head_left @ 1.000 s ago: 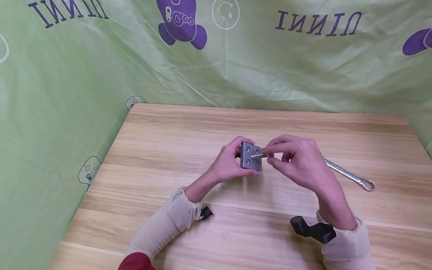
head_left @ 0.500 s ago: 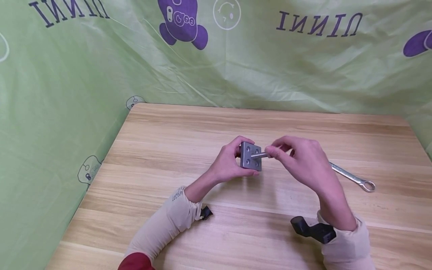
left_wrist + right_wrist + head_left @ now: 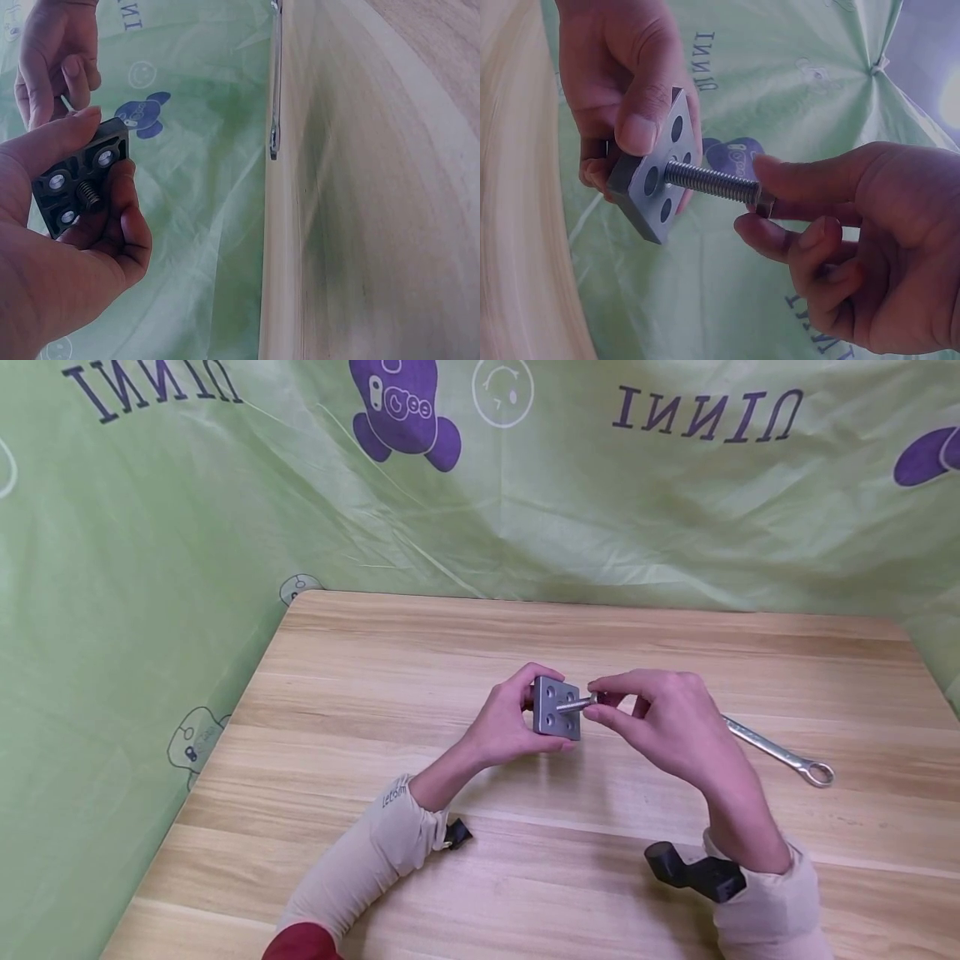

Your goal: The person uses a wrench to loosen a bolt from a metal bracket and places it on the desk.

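My left hand [image 3: 510, 718] grips a square grey mounting plate [image 3: 549, 720] by its edges, thumb and fingers on opposite sides. Holes sit near the plate's corners, and a threaded bolt [image 3: 712, 182] passes through its centre. In the left wrist view the back of the plate [image 3: 114, 135] is dark and ribbed, and the bolt's threaded end [image 3: 88, 195] sticks out there. With thumb and fingertips, my right hand [image 3: 667, 718] pinches the bolt's head [image 3: 764, 202], which the fingers partly cover. A long stretch of thread shows between head and plate.
A silver wrench [image 3: 780, 750] lies on the wooden table [image 3: 420, 643] to the right, partly behind my right hand. Black wrist mounts [image 3: 693, 870] are on both sleeves. Green printed cloth [image 3: 525, 527] hangs behind and to the left of the table.
My right hand's fingers and thumb have shifted around the bolt head, rolling past each other and then back to a pinch. The left hand and plate have stayed in place.
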A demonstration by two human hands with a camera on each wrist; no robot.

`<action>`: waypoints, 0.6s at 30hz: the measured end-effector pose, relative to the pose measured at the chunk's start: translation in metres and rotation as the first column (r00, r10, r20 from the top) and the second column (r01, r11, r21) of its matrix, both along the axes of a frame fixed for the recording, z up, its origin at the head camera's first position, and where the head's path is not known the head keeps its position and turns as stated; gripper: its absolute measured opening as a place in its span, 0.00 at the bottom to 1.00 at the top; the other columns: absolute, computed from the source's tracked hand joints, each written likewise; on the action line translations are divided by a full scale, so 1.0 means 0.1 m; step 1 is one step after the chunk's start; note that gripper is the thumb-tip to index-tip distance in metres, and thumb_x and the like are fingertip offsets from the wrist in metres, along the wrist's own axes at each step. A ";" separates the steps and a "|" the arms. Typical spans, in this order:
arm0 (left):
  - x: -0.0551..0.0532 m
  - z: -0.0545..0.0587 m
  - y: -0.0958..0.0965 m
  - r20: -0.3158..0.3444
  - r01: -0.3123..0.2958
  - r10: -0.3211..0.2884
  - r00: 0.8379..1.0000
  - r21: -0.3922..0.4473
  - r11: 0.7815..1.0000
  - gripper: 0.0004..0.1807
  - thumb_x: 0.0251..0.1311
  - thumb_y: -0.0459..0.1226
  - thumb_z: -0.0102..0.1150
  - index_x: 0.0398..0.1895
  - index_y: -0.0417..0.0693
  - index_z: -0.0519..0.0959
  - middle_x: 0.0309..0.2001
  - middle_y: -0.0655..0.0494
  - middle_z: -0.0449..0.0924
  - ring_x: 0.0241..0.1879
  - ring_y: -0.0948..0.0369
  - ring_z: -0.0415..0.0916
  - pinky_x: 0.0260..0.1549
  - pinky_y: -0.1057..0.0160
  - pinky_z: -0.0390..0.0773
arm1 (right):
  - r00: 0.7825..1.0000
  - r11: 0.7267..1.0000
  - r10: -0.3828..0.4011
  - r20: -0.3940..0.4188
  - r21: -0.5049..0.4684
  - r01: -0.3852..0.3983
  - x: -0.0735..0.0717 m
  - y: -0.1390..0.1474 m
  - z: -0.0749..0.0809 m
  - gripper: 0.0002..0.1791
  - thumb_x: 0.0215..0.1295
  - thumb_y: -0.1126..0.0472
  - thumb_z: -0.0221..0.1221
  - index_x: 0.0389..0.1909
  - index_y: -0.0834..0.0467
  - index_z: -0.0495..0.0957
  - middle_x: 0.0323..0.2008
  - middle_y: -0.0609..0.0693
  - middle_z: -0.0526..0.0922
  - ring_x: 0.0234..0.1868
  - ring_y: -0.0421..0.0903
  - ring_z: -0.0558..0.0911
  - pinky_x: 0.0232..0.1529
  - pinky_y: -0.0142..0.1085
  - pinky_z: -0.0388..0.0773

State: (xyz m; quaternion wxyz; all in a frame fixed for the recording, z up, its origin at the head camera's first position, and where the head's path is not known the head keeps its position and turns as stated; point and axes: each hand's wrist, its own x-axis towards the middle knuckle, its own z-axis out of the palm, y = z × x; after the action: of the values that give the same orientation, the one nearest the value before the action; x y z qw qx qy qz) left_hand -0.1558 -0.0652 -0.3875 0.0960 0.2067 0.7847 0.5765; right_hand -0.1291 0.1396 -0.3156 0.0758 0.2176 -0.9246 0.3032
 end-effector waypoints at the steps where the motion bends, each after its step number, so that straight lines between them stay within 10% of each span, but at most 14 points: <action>1: 0.00 0.00 0.00 0.001 -0.001 0.001 1.000 0.000 1.000 0.39 0.36 0.29 0.77 0.57 0.45 0.69 0.45 0.44 0.83 0.35 0.62 0.81 0.42 0.54 0.80 | 0.999 1.000 0.015 -0.028 -0.008 -0.015 0.00 0.00 -0.01 0.11 0.51 0.61 0.71 0.38 0.54 0.87 0.29 0.46 0.88 0.16 0.33 0.70 0.17 0.28 0.65; 10: 0.00 -0.01 0.00 0.003 0.001 -0.001 1.000 0.005 1.000 0.39 0.36 0.30 0.78 0.56 0.45 0.69 0.46 0.43 0.83 0.36 0.61 0.81 0.42 0.54 0.81 | 0.990 0.995 0.089 -0.112 -0.045 -0.094 0.00 0.02 -0.03 0.16 0.45 0.71 0.71 0.36 0.52 0.87 0.33 0.48 0.88 0.19 0.31 0.73 0.20 0.27 0.70; 18: 0.00 -0.01 0.00 -0.007 0.002 -0.002 1.000 0.004 1.000 0.40 0.36 0.30 0.78 0.57 0.43 0.69 0.45 0.44 0.83 0.36 0.62 0.81 0.43 0.55 0.80 | 0.993 0.994 -0.104 0.049 -0.008 0.105 0.01 0.02 0.03 0.15 0.58 0.48 0.66 0.42 0.51 0.85 0.30 0.46 0.88 0.20 0.38 0.75 0.20 0.30 0.67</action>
State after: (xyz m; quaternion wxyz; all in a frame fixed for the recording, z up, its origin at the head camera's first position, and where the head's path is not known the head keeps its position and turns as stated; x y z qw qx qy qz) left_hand -0.1562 -0.0647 -0.3882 0.0934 0.2097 0.7838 0.5770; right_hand -0.1286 0.1412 -0.3130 0.0705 0.1611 -0.9347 0.3088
